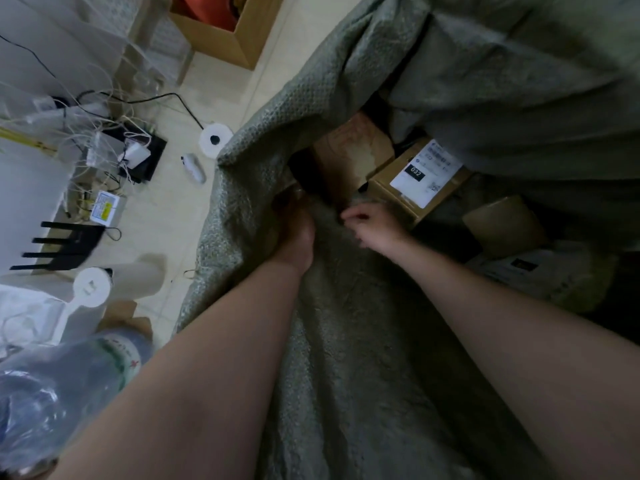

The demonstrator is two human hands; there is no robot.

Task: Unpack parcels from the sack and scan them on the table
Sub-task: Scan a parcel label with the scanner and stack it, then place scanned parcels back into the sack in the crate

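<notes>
A grey-green woven sack [363, 341] lies open on the floor and fills the middle and right of the view. Inside its mouth sit a brown cardboard parcel [349, 147] and a box with a white label marked 032 [420, 174]. Further right lie another brown parcel [502, 223] and a white-wrapped one [519, 268]. My left hand [298, 237] reaches into the sack's mouth, its fingers blurred and lost in the dark there. My right hand [374, 226] is just beside it, fingers curled and pinching the sack's edge in front of the labelled box.
Left of the sack, the tiled floor holds a tangle of cables [104, 133], a black router with antennas [62, 244], a white round device [214, 138] and a small bottle [194, 168]. An open cardboard box [225, 39] stands at the top. A large water bottle [69, 375] lies bottom left.
</notes>
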